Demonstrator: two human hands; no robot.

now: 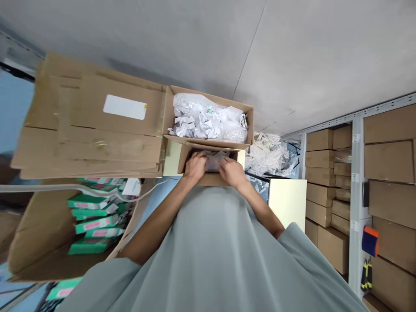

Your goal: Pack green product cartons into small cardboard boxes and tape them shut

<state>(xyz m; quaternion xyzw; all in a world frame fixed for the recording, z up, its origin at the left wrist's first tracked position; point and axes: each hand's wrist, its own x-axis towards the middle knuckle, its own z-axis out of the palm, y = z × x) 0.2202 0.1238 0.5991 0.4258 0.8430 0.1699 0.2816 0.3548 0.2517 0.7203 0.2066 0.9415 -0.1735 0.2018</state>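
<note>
Both my hands reach into a small open cardboard box (182, 161) right in front of my body. My left hand (195, 167) curls over the left side of a clear plastic-wrapped item (213, 159) lying in the box. My right hand (231, 170) grips the same item from the right, fingers bent down onto it. Directly behind stands a larger open cardboard box (169, 108) filled with crumpled white plastic bags (208, 119).
A stack of flattened cardboard (91, 125) lies at the left. Below it, a carton holds several green-and-pink packets (94, 216). A heap of white plastic (268, 151) lies on the right, beside metal shelves (355, 173) full of brown boxes. A pale board (287, 201) leans nearby.
</note>
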